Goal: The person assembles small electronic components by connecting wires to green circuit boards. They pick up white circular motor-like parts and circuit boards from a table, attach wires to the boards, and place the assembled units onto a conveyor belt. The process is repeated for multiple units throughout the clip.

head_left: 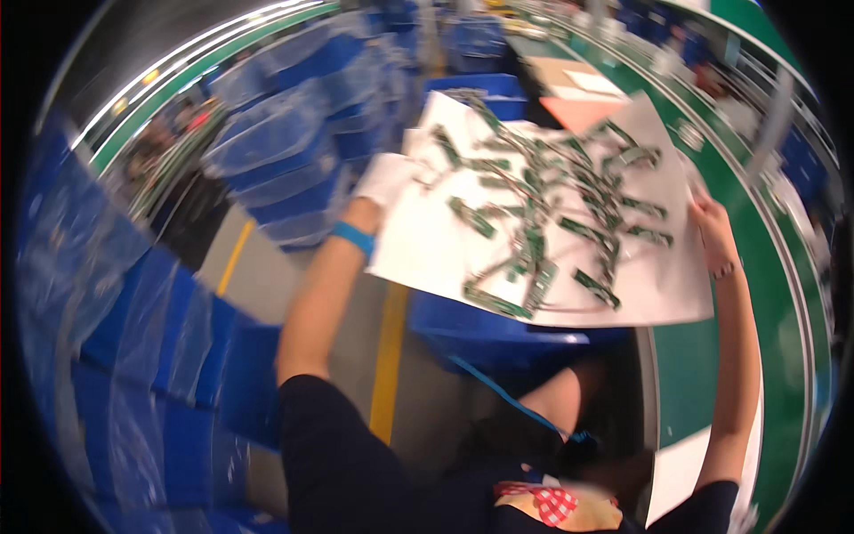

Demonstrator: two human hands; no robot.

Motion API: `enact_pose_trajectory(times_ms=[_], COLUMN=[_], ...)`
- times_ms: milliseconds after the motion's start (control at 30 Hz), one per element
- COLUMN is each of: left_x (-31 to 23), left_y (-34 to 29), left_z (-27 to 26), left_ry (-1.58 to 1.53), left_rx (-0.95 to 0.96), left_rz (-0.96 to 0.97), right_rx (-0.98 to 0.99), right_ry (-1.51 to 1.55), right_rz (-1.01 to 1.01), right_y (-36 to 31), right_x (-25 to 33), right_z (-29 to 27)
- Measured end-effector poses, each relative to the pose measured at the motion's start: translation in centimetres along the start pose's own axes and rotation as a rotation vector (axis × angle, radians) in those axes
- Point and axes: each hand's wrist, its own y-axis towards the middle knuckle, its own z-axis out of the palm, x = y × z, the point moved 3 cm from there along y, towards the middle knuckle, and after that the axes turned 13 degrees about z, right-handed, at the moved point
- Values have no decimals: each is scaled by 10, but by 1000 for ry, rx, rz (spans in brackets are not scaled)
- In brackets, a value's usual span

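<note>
Between my two hands a large white sheet (414,258) is held up, its near edge hanging above a blue bin (503,343). Scattered over the sheet lie several small green circuit boards (596,289), with thin wires or leads among them, blurred. My left hand (384,178), in a white glove, is closed on the sheet's left edge. At the right edge, my right hand (712,222) grips the sheet too; some fingers look bare, and its far part is blurred. A blue wrist band (353,238) circles my left wrist.
Stacked blue bins (276,169) wrapped in clear plastic stand to the left, with more bins (169,356) nearer. A green workbench (685,374) runs along the right. Another blue bin (507,96) sits beyond the sheet. A blue cord (511,402) hangs below.
</note>
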Motion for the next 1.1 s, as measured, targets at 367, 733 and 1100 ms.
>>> enact_pose_trajectory(times_ms=[367, 733, 1100], left_x=[-38, 45, 67], left_y=[62, 142, 165], left_z=[7, 167, 249], left_ry=[-355, -326, 217], left_rx=[118, 338, 474], left_rz=[17, 157, -16], right_rx=[-349, -646, -607], right_ry=[-70, -128, 65], right_rz=[148, 297, 852], right_y=[-134, -209, -243], right_x=[97, 20, -43], right_z=[-20, -26, -1])
